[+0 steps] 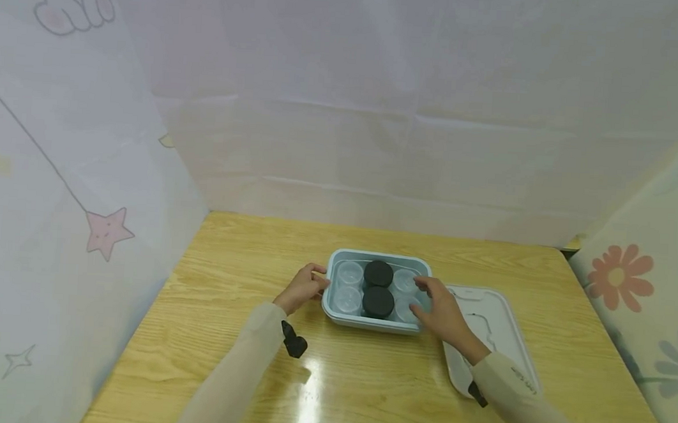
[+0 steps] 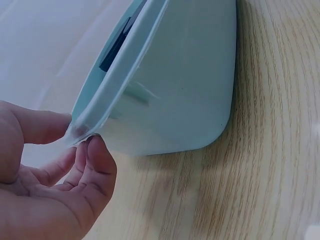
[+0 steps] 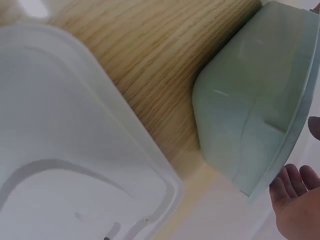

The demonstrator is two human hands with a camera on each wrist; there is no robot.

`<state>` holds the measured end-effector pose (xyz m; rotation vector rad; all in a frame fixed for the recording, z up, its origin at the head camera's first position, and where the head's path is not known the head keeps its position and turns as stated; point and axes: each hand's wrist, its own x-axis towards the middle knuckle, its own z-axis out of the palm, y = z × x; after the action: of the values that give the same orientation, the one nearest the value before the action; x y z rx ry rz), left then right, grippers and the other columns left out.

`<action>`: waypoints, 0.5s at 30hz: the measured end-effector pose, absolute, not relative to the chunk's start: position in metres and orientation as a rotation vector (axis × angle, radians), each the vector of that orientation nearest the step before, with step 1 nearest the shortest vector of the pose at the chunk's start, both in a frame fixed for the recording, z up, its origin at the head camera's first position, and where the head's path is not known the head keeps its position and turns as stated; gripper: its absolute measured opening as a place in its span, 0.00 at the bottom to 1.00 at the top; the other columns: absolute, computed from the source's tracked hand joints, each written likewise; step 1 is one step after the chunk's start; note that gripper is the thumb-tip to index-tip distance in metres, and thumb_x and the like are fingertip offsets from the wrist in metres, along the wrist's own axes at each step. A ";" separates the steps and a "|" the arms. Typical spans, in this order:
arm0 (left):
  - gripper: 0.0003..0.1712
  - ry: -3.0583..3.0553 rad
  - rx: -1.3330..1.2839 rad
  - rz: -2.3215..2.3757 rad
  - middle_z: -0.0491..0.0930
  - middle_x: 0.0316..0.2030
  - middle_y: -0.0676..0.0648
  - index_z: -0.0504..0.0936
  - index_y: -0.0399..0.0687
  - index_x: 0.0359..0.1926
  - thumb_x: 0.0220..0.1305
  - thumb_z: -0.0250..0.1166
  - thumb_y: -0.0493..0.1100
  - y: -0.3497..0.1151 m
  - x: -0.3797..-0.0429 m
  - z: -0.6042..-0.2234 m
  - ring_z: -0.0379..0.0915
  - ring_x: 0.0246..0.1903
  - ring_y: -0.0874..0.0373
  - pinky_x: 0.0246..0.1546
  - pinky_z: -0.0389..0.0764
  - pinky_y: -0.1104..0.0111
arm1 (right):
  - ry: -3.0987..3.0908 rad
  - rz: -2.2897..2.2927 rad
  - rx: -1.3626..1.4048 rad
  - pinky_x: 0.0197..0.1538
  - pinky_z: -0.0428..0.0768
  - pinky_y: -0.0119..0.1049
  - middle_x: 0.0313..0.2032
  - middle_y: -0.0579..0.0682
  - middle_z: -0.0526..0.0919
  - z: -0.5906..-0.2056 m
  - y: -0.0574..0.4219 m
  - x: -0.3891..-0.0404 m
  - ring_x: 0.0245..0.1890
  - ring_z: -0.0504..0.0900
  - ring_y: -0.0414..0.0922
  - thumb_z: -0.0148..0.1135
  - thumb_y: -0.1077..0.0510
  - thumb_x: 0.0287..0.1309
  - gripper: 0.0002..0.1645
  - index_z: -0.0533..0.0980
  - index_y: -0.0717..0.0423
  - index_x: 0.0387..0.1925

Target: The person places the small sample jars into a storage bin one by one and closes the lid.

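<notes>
A light blue plastic storage box [image 1: 373,324] sits on the table with several round containers inside. Two in its middle column have black lids [image 1: 378,274]; clear round tops [image 1: 348,300] show on either side. My left hand [image 1: 305,287] pinches the box's left rim, thumb over the edge and fingers underneath, as the left wrist view [image 2: 65,185] shows. Over the right end is my right hand [image 1: 442,311], thumb and forefinger spread apart above the clear tops. In the right wrist view its other fingertips [image 3: 295,180] are right at the rim's corner.
A white lid [image 1: 508,322] lies flat on the table right of the box, partly under my right forearm. The wooden table [image 1: 245,251] meets a pale fabric backdrop [image 1: 376,162] behind and at both sides.
</notes>
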<state>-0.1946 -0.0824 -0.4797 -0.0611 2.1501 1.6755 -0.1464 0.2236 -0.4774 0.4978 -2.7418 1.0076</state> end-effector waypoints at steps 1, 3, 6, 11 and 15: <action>0.20 2.154 -0.067 1.680 0.73 0.38 0.42 0.64 0.36 0.59 0.69 0.55 0.36 -0.083 -0.194 -0.478 0.77 0.35 0.54 0.40 0.81 0.63 | -2.734 1.008 0.495 0.50 0.78 0.52 0.48 0.64 0.77 -0.477 0.225 -0.147 0.48 0.77 0.58 0.69 0.68 0.47 0.31 0.69 0.69 0.54; 0.19 2.161 -0.079 1.690 0.73 0.37 0.42 0.64 0.36 0.59 0.69 0.53 0.36 -0.085 -0.192 -0.477 0.75 0.35 0.55 0.41 0.81 0.62 | -2.721 1.025 0.484 0.50 0.78 0.53 0.49 0.64 0.77 -0.476 0.229 -0.147 0.48 0.77 0.58 0.69 0.68 0.47 0.31 0.69 0.70 0.54; 0.19 2.166 -0.090 1.702 0.72 0.36 0.43 0.65 0.36 0.58 0.68 0.52 0.36 -0.088 -0.189 -0.475 0.73 0.34 0.55 0.43 0.80 0.59 | -2.717 1.066 0.481 0.52 0.77 0.54 0.50 0.65 0.76 -0.475 0.234 -0.146 0.50 0.77 0.60 0.68 0.68 0.48 0.31 0.68 0.71 0.55; 0.20 2.158 -0.093 1.701 0.71 0.38 0.41 0.66 0.35 0.58 0.67 0.52 0.36 -0.094 -0.182 -0.474 0.71 0.34 0.53 0.45 0.79 0.55 | -2.742 1.093 0.467 0.54 0.76 0.55 0.51 0.66 0.75 -0.474 0.241 -0.142 0.51 0.76 0.61 0.66 0.68 0.50 0.30 0.68 0.71 0.55; 0.20 2.142 -0.108 1.711 0.70 0.39 0.39 0.65 0.34 0.59 0.68 0.52 0.36 -0.098 -0.175 -0.473 0.71 0.34 0.52 0.43 0.80 0.56 | -2.733 1.069 0.460 0.53 0.77 0.55 0.50 0.66 0.75 -0.475 0.247 -0.140 0.50 0.76 0.61 0.66 0.69 0.50 0.30 0.68 0.72 0.55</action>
<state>-0.1747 -0.0978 -0.4725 -0.1083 2.1416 1.7113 -0.1397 0.2471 -0.4752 0.4602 -2.7334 1.0694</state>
